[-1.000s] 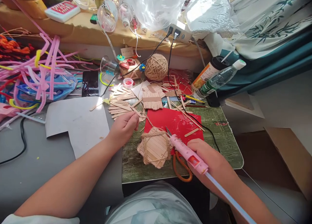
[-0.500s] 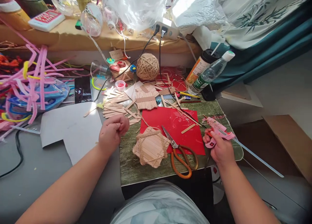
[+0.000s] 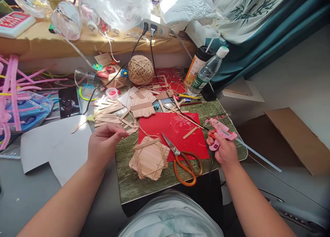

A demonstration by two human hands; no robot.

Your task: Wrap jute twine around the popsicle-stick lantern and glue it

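Observation:
My right hand grips a pink glue gun, its nozzle toward the back left and a long translucent glue stick out of its rear. My left hand is above the left edge of the table, thumb and fingers pinched together. Whether something thin is between them I cannot make out. To the right of that hand lies a star-shaped craft-stick piece wrapped with twine, lying flat. Beside it, scissors with orange handles rest partly on a red sheet. A single craft stick is on the sheet.
Loose craft sticks and a banded bundle are behind. Farther back stand a twine ball, a water bottle and a cup. A black cord crosses the table. White paper lies left.
The view has shifted, so the scene sits farther left. My left hand has turned from a loose fist to a pinch with its fingertips pointing right. My right hand still holds the glue gun.

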